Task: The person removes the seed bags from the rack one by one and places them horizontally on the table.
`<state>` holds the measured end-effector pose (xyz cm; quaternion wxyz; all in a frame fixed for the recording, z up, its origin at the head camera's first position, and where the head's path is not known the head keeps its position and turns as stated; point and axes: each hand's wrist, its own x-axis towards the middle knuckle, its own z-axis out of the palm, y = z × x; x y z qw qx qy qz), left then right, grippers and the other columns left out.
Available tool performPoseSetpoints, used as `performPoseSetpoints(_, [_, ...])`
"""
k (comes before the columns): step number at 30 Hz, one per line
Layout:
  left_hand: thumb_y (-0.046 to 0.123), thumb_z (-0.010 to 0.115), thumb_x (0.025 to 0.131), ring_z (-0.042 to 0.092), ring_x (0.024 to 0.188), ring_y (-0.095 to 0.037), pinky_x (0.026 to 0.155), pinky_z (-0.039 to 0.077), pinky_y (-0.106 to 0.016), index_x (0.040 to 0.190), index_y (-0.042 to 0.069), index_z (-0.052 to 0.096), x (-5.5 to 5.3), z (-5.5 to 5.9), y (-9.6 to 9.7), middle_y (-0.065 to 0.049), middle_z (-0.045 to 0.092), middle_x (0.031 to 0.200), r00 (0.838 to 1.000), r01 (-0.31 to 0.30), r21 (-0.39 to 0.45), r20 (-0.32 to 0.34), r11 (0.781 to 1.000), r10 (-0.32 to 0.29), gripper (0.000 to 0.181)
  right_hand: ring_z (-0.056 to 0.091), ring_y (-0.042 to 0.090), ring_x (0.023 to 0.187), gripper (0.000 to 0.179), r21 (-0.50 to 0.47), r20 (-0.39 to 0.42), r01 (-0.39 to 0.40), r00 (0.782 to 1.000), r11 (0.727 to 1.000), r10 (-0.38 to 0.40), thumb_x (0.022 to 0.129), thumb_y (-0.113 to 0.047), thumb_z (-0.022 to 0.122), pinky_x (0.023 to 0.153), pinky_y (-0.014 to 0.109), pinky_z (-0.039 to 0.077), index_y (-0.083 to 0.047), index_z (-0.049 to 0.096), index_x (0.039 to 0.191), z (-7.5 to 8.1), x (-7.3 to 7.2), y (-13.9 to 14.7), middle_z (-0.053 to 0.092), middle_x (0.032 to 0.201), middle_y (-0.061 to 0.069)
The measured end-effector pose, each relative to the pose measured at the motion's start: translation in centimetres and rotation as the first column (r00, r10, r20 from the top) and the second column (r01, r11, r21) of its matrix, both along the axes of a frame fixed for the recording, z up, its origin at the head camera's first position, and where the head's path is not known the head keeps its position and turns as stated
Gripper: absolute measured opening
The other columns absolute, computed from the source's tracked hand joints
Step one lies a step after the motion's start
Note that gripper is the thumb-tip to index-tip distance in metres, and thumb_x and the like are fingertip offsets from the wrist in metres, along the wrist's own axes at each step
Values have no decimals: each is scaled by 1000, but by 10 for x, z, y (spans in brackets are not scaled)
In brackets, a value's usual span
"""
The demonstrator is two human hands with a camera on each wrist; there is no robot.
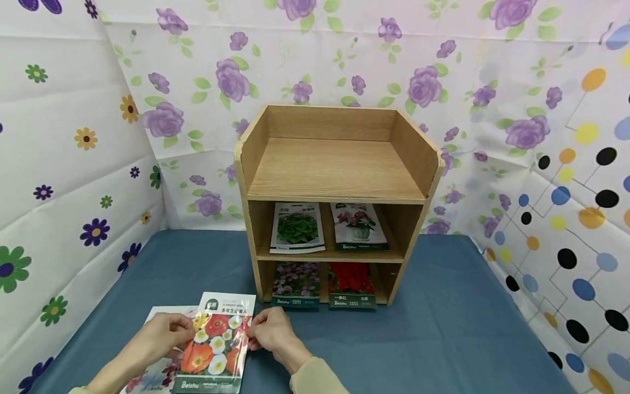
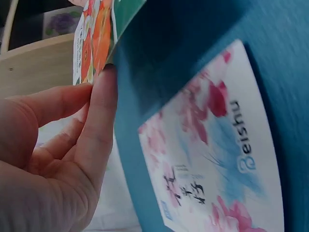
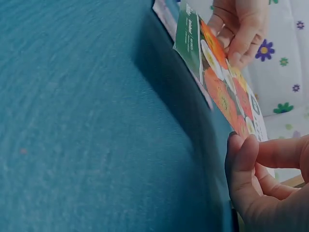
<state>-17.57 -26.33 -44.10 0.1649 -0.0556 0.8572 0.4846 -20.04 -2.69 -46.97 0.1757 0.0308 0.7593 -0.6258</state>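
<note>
Currently, a person's two hands hold a seed packet (image 1: pixel 216 346) raised just above a blue surface (image 1: pixel 443 328), over the part toward its left edge. The packet shows orange, red and white flowers above a green band marked "Beishu". The left hand (image 1: pixel 164 335) pinches the left side between thumb and fingers; the right hand (image 1: pixel 276 334) pinches the right side the same way, so both sets of fingers are grasping it. Lying flat on the surface, nearer the left edge, is a pale packet (image 2: pixel 207 154) with pink blossoms; from the head view the held one partly covers it. A wooden shelf (image 1: pixel 337 167) stands by the middle of the far edge, its top board bare. On its middle level are a leaf packet (image 1: pixel 297 227) at left and a pot packet (image 1: pixel 361 224) at right, showing a potted plant in bloom. On the bottom level, reaching the front edge, are a purple packet (image 1: pixel 296 280) at left and a red packet (image 1: pixel 351 280) at right. Patterned cloth (image 1: pixel 305 49) hangs behind and to both sides.
</note>
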Motion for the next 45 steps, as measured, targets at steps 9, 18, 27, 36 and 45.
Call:
performPoseSetpoints(9, [2, 60, 95, 63, 63, -19, 59, 57, -35, 90, -3, 67, -6, -10, 0, -8, 63, 75, 999, -25, -100, 45, 995, 30, 10, 61, 10, 46, 20, 76, 21, 1, 1000, 997, -3, 78, 14, 69, 49, 24, 54, -2, 66, 69, -10, -4, -10, 64, 66, 9])
performPoseSetpoints(18, [3, 64, 93, 62, 61, -19, 56, 56, -34, 78, 0, 65, -12, -18, 4, -9, 62, 70, 999, 29, -167, 42, 986, -22, 15, 62, 12, 45, 20, 98, 8, 1, 1000, 995, -1, 77, 14, 70, 47, 25, 54, -2, 63, 69, -7, -7, -6, 62, 65, 12])
performPoseSetpoints(27, [0, 67, 89, 62, 56, -19, 53, 55, -33, 73, 1, 68, -12, -20, 6, -7, 62, 64, 998, 53, -264, -13, 963, -59, 16, 63, 15, 44, 20, 142, 18, -30, 999, 989, 28, 76, 12, 72, 45, 25, 53, -3, 62, 68, -9, -9, -8, 64, 59, 10])
performPoseSetpoints(36, [5, 71, 87, 60, 49, -16, 47, 52, -30, 66, 5, 62, -14, -25, 7, -4, 59, 57, 991, 66, -371, -87, 926, -105, 22, 63, 17, 43, 22, 199, -31, -36, 999, 979, 43, 76, 11, 73, 43, 25, 53, -3, 60, 65, -10, -8, -8, 62, 57, 10])
performPoseSetpoints(45, [6, 71, 86, 58, 46, -15, 44, 49, -28, 64, 6, 59, -10, -22, 9, -4, 58, 54, 986, 49, -421, -123, 906, -111, 25, 61, 16, 43, 25, 334, -40, -96, 992, 938, 116, 84, -10, 78, 43, 28, 52, -8, 55, 75, -1, -10, -6, 60, 64, 7])
